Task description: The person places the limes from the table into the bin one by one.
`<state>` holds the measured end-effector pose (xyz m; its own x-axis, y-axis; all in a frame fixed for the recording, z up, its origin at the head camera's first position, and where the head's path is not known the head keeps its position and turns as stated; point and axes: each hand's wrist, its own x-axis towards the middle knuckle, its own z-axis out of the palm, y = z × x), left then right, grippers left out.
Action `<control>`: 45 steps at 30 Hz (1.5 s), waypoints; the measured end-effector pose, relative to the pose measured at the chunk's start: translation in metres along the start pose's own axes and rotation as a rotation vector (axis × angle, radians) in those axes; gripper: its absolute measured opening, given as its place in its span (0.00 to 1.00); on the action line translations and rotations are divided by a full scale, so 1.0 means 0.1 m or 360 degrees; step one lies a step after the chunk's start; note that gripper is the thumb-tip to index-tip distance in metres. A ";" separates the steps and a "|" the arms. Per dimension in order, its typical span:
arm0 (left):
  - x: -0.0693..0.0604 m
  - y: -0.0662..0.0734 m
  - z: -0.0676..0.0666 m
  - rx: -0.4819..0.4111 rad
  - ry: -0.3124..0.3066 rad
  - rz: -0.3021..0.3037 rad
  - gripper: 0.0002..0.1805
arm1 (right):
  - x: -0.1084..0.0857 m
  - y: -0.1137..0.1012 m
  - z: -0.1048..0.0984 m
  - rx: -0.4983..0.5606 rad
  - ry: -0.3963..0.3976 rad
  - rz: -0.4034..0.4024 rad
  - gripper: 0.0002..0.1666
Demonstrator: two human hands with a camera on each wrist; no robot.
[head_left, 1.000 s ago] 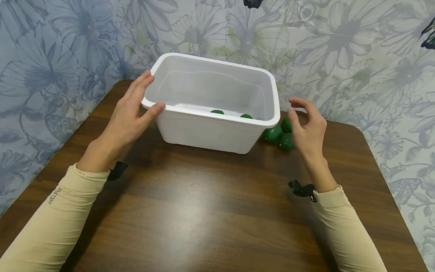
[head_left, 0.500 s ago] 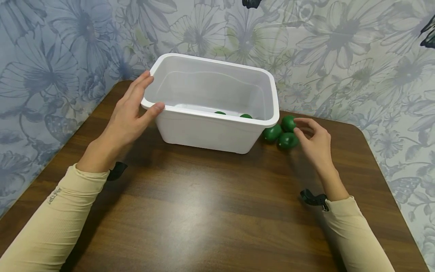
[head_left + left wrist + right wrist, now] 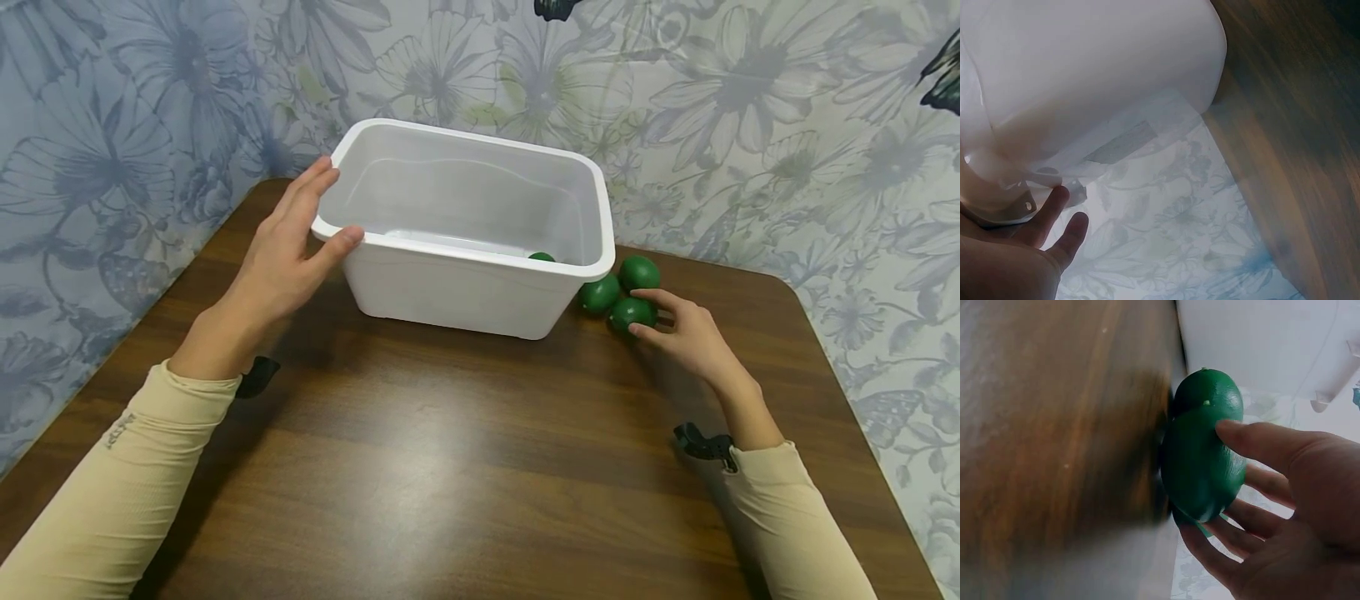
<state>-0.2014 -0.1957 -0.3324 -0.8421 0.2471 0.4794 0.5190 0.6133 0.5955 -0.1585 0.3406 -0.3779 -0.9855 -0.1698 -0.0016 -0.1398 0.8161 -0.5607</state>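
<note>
A white container (image 3: 450, 292) stands on the table, one green fruit (image 3: 542, 257) partly visible inside. My left hand (image 3: 277, 258) rests against its left corner, fingers fairly straight and thumb on the front rim; in the left wrist view the hand (image 3: 1022, 256) shows beside the rim. Right of the container, three green fruits sit together: one at the left (image 3: 599, 294), one behind (image 3: 640, 273), one in front (image 3: 630, 316). My right hand (image 3: 693, 342) pinches the front one; the right wrist view shows my hand (image 3: 1297, 506) with thumb and fingers around this fruit (image 3: 1200, 462).
The brown wooden table (image 3: 450, 467) extends toward me and to both sides. Behind it hangs a flower-patterned backdrop (image 3: 750, 150), close to the container's back side.
My right hand has moved down and right, from above the fruits to the front one, and now holds it. One fruit inside the container has gone out of sight. My left hand stays in place.
</note>
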 end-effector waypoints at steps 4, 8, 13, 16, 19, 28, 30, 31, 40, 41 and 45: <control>0.00 0.00 0.00 0.0000 -0.0002 0.0009 0.44 | -0.02 0.02 0.01 -0.0035 -0.0018 -0.0005 0.37; 0.00 -0.01 0.00 0.0004 -0.0008 0.0015 0.44 | -0.08 0.03 0.01 -0.0048 0.0001 -0.0012 0.36; -0.02 -0.03 0.00 0.0014 -0.0007 0.0020 0.44 | -0.13 0.00 0.03 -0.0017 -0.0022 -0.0041 0.36; -0.03 -0.05 -0.01 0.0016 0.0000 0.0032 0.45 | -0.13 0.00 0.04 -0.0008 -0.0025 -0.0050 0.36; -0.03 -0.05 0.00 0.0011 0.0000 0.0045 0.45 | -0.14 0.00 0.06 -0.0005 -0.0021 -0.0036 0.36; -0.03 -0.05 0.00 0.0007 -0.0003 0.0052 0.45 | -0.16 -0.01 0.11 0.0002 -0.0018 -0.0039 0.35; -0.03 -0.05 0.00 0.0008 -0.0009 0.0053 0.45 | -0.17 0.00 0.12 -0.0005 -0.0014 -0.0037 0.36; -0.03 -0.05 0.00 0.0010 -0.0011 0.0055 0.45 | -0.17 0.00 0.13 -0.0010 -0.0014 -0.0041 0.36; -0.02 -0.06 0.01 0.0016 -0.0004 0.0071 0.46 | -0.22 -0.06 0.13 0.0012 0.0123 -0.0036 0.33; -0.02 -0.06 0.01 0.0016 -0.0002 0.0071 0.46 | -0.22 -0.09 0.12 0.0025 0.0143 -0.0035 0.32; -0.03 -0.06 0.00 0.0019 0.0008 0.0073 0.46 | -0.25 -0.21 0.04 0.0071 0.0193 -0.0041 0.29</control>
<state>-0.2021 -0.2003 -0.3378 -0.8168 0.2714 0.5091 0.5550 0.6104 0.5651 -0.1308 0.3253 -0.3696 -0.9864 -0.1203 0.1119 -0.1635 0.7863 -0.5958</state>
